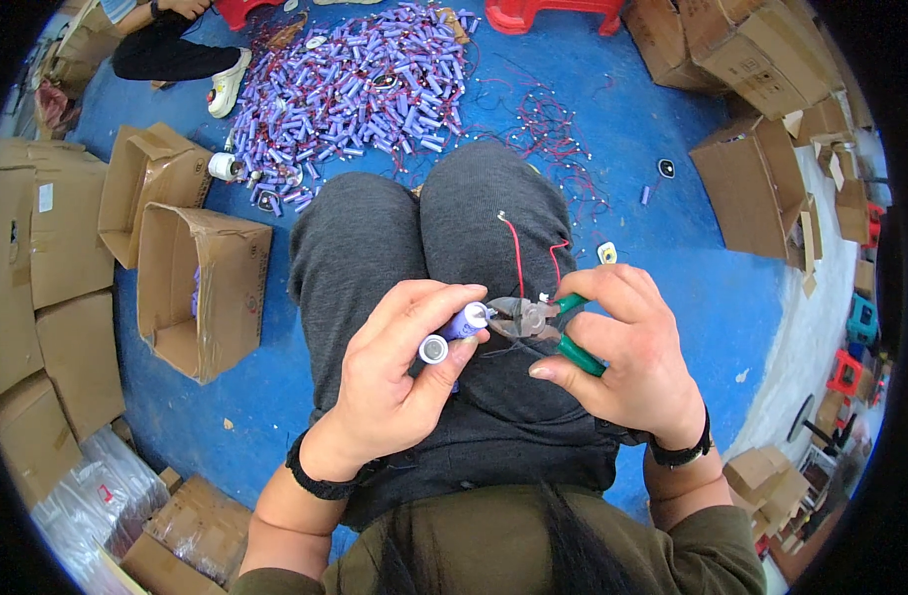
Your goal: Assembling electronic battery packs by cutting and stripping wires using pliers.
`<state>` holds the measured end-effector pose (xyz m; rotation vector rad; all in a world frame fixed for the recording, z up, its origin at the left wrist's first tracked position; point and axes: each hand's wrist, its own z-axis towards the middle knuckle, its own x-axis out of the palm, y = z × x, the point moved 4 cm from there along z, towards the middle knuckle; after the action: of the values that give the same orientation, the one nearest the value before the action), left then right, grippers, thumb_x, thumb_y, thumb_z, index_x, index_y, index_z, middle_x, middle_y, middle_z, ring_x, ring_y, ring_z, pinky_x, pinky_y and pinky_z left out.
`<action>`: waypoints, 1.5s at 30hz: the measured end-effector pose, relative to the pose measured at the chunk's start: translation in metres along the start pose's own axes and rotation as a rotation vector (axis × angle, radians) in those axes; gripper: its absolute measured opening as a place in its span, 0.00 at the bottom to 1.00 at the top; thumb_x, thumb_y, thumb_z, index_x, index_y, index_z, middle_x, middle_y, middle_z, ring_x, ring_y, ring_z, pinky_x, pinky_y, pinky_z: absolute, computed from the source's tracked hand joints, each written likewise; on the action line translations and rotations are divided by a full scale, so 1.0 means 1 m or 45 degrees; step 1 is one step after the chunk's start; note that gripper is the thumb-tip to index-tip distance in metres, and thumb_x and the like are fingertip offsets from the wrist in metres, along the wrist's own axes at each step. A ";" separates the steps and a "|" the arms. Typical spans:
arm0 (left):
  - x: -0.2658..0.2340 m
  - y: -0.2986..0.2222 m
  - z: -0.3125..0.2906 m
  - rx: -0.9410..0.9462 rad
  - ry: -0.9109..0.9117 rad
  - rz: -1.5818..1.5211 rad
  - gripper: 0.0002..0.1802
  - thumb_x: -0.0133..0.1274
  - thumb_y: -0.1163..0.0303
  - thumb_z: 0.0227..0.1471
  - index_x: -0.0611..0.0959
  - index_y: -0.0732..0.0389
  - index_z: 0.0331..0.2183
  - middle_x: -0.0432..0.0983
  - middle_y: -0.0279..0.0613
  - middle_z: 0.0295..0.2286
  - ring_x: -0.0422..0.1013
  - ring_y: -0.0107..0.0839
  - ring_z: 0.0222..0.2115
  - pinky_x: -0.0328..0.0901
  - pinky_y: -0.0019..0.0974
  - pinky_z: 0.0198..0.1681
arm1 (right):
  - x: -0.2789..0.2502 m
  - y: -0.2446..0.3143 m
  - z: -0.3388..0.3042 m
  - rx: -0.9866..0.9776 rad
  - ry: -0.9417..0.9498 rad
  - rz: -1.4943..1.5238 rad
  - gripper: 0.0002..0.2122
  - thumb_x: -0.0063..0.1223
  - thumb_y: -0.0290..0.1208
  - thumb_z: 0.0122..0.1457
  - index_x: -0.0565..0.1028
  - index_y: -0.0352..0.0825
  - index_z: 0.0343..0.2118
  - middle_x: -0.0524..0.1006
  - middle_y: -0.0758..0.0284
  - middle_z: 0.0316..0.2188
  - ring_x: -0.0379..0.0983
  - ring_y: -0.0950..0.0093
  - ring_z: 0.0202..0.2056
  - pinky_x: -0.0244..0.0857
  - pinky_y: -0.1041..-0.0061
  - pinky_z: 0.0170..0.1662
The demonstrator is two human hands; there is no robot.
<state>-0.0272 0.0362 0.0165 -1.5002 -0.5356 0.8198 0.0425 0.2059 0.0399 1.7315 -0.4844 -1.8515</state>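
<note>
Above my lap, my left hand [399,362] is closed round purple cylindrical battery cells [466,322], at least two of them, with their ends facing up and right. My right hand [622,342] grips the green handles of a pair of cutting pliers [525,317]. The metal jaws of the pliers reach the end of one cell; whether they bite on it cannot be made out. A red wire [519,253] with a small white connector lies over my right knee, near the jaws. My fingers hide part of the cells.
A large heap of purple cells [364,89] with red wires covers the blue floor ahead. Open cardboard boxes [241,297] stand at the left, more boxes [741,183] at the right. Another person's leg and shoe [231,84] are beside the heap. Red stools [553,12] stand at the back.
</note>
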 end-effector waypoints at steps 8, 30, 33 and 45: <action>-0.001 -0.007 0.005 0.172 0.117 0.285 0.18 0.52 0.82 0.44 0.75 0.65 0.41 0.71 0.46 0.32 0.71 0.33 0.31 0.66 0.31 0.33 | 0.003 0.000 -0.003 0.001 0.133 -0.159 0.14 0.63 0.37 0.39 0.68 0.36 0.18 0.73 0.66 0.32 0.69 0.69 0.32 0.61 0.73 0.35; 0.002 0.037 -0.004 -0.701 -0.413 -1.357 0.13 0.51 0.71 0.52 0.71 0.58 0.41 0.73 0.41 0.35 0.72 0.29 0.33 0.68 0.31 0.33 | 0.010 0.007 -0.003 0.012 0.003 -0.145 0.13 0.62 0.37 0.37 0.70 0.37 0.20 0.70 0.64 0.34 0.67 0.64 0.36 0.59 0.66 0.39; 0.001 0.038 -0.004 -0.690 -0.403 -1.332 0.13 0.53 0.71 0.51 0.72 0.58 0.40 0.73 0.41 0.33 0.70 0.25 0.27 0.65 0.27 0.27 | 0.006 0.006 -0.001 0.044 -0.008 -0.200 0.12 0.63 0.36 0.36 0.70 0.38 0.20 0.70 0.65 0.35 0.66 0.65 0.36 0.58 0.65 0.40; 0.006 0.034 -0.002 -0.803 -0.289 -1.555 0.09 0.51 0.72 0.51 0.73 0.62 0.36 0.75 0.43 0.28 0.71 0.24 0.23 0.66 0.24 0.26 | 0.007 0.007 0.002 -0.085 -0.082 -0.304 0.10 0.59 0.35 0.32 0.70 0.38 0.18 0.70 0.68 0.34 0.65 0.67 0.37 0.58 0.65 0.41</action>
<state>-0.0269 0.0357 -0.0175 -1.2628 -1.7576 -0.1885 0.0415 0.1956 0.0391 1.7524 -0.2455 -2.0691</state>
